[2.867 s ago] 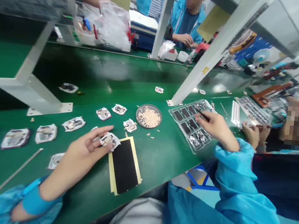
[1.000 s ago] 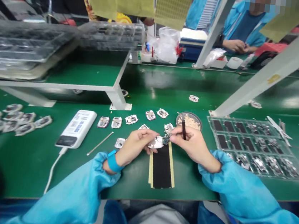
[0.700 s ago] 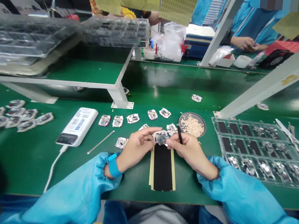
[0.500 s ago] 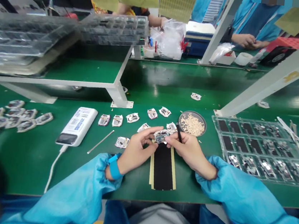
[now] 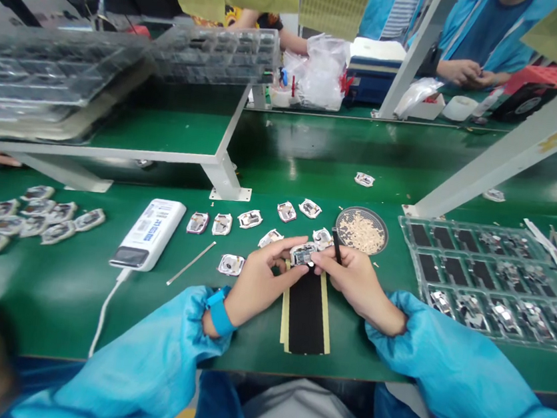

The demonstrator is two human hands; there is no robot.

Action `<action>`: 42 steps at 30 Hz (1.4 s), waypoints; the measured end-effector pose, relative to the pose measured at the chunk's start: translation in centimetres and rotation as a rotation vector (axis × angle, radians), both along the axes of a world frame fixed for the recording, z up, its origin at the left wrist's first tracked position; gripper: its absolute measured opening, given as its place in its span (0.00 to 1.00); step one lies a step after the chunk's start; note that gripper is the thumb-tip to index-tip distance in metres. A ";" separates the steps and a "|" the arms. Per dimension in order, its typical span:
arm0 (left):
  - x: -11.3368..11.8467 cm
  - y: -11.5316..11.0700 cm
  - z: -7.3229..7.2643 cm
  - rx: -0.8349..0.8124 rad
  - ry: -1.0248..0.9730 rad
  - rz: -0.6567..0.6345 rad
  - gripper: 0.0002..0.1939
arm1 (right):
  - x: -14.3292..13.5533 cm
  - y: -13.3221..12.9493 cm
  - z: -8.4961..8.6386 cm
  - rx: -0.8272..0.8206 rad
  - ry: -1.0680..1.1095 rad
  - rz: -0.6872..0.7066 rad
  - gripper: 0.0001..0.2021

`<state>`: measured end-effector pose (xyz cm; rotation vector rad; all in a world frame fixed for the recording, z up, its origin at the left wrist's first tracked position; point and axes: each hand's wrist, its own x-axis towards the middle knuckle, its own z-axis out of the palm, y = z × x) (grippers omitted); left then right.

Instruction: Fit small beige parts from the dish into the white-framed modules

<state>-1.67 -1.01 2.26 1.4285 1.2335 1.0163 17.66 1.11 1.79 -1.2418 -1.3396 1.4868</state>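
Between thumb and fingers my left hand (image 5: 267,276) holds a small white-rimmed device part (image 5: 302,254) with circuitry facing up. My right hand (image 5: 350,275) pinches a thin black tool (image 5: 337,245), and its thumb and fingertip touch the part's right edge. Below the part, a black strip on yellow backing (image 5: 307,316) lies on the green table. A similar white unit (image 5: 323,239) sits just behind my fingers, and another (image 5: 230,264) is left of my left hand.
A round dish of beige bits (image 5: 361,230) stands behind my right hand. A clear tray of parts (image 5: 481,280) is at right; a white power bank (image 5: 149,234) with cable and a cluster of units (image 5: 34,226) lie left. People sit across the bench.
The view has shifted slightly. Both hands keep their hold on the part and the tool. Another person's hand has appeared at the far left edge.
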 end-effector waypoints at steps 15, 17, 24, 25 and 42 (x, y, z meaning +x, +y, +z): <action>-0.1 -0.1 -0.3 0.147 0.117 0.074 0.19 | -0.2 -0.2 -0.7 0.096 -0.054 -0.040 0.15; -0.1 0.0 -0.4 0.019 -0.020 0.046 0.22 | -0.3 -0.3 -0.8 0.133 -0.042 -0.068 0.15; 0.2 0.1 -0.7 -0.173 -0.350 -0.042 0.21 | -1.1 -0.5 -0.9 0.100 0.135 -0.032 0.18; 0.4 0.0 -0.8 -0.141 -0.358 -0.049 0.19 | -1.2 -0.4 -1.0 0.090 0.146 -0.027 0.18; 0.9 -0.6 -0.7 0.255 0.101 0.026 0.15 | -1.3 -0.6 -0.5 0.229 -0.005 -0.081 0.11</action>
